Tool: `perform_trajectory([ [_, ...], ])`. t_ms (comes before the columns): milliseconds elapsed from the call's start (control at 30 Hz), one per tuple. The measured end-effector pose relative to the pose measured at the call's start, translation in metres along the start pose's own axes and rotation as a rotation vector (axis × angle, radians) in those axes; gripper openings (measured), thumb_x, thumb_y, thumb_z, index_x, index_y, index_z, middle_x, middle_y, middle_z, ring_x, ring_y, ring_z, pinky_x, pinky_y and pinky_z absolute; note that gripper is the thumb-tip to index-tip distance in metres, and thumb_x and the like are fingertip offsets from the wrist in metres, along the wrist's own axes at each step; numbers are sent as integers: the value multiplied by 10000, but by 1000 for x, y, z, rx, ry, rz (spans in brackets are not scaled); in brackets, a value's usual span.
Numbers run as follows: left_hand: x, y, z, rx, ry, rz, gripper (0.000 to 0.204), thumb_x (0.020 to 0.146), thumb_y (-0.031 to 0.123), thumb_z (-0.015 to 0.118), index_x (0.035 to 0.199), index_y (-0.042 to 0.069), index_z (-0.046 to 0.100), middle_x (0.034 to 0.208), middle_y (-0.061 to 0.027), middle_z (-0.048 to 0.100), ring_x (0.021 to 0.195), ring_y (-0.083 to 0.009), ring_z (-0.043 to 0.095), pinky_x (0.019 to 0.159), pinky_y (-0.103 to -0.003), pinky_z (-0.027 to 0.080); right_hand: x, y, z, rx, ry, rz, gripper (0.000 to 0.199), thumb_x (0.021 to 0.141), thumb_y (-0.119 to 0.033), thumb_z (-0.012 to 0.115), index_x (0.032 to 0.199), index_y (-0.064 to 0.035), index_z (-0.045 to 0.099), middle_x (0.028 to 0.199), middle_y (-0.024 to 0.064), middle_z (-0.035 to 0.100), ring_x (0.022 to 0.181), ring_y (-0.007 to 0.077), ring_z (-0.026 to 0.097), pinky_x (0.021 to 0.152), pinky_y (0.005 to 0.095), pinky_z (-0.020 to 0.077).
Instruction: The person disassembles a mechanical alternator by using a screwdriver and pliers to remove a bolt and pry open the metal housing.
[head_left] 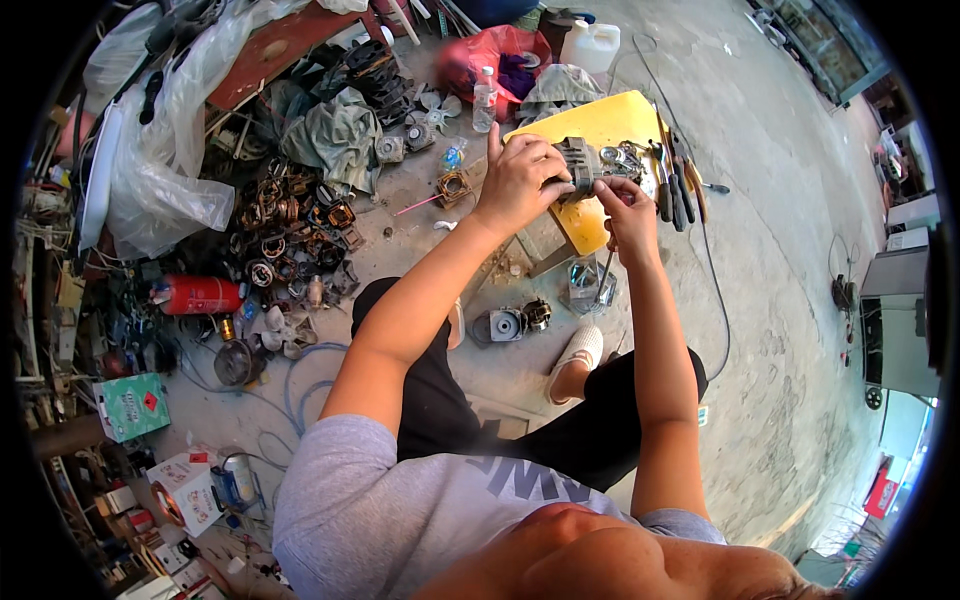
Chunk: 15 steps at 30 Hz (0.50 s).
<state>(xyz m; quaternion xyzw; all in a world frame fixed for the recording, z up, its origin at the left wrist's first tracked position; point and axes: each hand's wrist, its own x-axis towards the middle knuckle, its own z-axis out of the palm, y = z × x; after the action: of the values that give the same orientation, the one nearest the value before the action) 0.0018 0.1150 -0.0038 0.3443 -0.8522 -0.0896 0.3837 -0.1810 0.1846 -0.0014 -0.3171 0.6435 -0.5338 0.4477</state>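
Observation:
A grey finned motor housing (578, 165) is held over the near part of a yellow board (625, 112). My left hand (522, 182) is closed around its left side, with one finger sticking up. At the housing's lower right edge, my right hand (628, 212) is closed, thumb and fingertips pinched together. A thin rod-like tool (605, 270) hangs down from the right palm; its kind is hard to tell. Small metal parts (625, 158) lie on the board just beyond the housing. Several screwdrivers and pliers (680, 185) line the board's right edge.
Below the board are a clear container (585, 285) and a dismantled motor part (507, 324) on the floor. A water bottle (484, 100) stands behind my left hand. Motor scrap (290, 220) and a red cylinder (200, 295) fill the left. A cable (712, 270) curves along the right.

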Motion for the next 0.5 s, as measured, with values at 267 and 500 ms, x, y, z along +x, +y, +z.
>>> perform_trajectory([
  [267, -2, -6, 6, -40, 26, -20, 149, 748, 237, 800, 848, 217, 691, 998, 87, 631, 1132, -188, 552, 1129, -653, 166, 6, 16, 0, 13, -55, -91, 138, 900, -207, 740, 982, -104, 699, 642, -86, 491, 455, 8, 383, 346, 203, 255],
  [500, -2, -19, 11, -175, 35, -136, 168, 852, 267, 723, 998, 202, 673, 1103, 45, 663, 1147, -232, 579, 1108, -621, 201, 4, 24, 13, -110, -5, -301, 109, 884, -105, 736, 966, -36, 718, 723, -77, 586, 595, -1, 386, 532, 190, 339],
])
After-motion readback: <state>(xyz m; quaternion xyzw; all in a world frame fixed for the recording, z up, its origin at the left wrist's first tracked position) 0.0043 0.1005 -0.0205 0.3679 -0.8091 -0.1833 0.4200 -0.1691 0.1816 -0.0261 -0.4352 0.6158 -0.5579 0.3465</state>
